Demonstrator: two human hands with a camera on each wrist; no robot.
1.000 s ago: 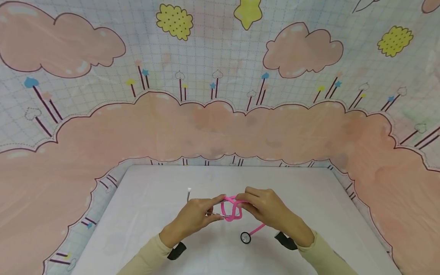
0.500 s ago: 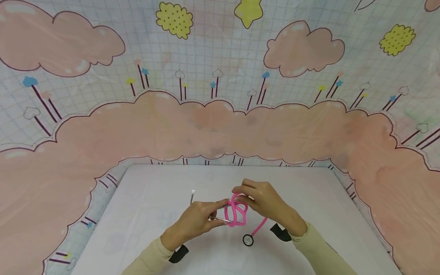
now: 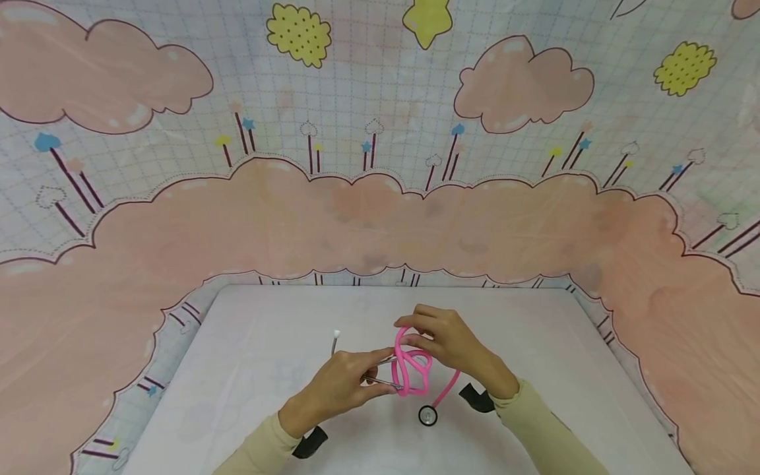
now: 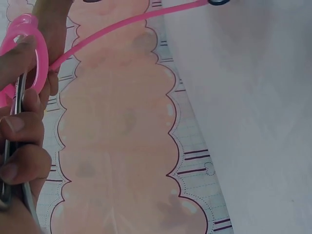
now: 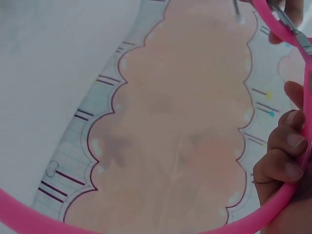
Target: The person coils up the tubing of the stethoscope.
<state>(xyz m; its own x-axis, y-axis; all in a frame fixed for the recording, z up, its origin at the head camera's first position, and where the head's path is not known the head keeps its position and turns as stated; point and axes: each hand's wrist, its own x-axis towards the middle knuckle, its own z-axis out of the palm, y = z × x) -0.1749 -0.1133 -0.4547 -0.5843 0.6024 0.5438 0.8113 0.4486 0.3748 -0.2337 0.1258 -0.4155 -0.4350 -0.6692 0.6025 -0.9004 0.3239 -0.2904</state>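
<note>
A stethoscope with pink tubing [image 3: 426, 379] is held up between both hands over the white table. My left hand [image 3: 335, 386] grips its metal ear tubes [image 3: 380, 382]; a white ear tip [image 3: 336, 334] sticks up behind that hand. The tubing is looped round the metal tubes, just beyond the left fingertips. Higher and to the right, my right hand [image 3: 442, 336] pinches the top of a pink loop. Below it the round, black-rimmed chest piece [image 3: 427, 415] hangs from the tube's end. In the right wrist view, curled fingers [image 5: 282, 165] hold the tube [image 5: 273, 212].
A white table [image 3: 237, 369] spreads beneath the hands. Behind and beside it hangs a cloth [image 3: 356, 224] printed with clouds and stars. Black straps [image 3: 477, 399] show beneath both wrists.
My right hand has moved up and to the left, drawing a pink loop higher above the metal tubes. My left hand has shifted slightly right and down, still gripping the ear tubes.
</note>
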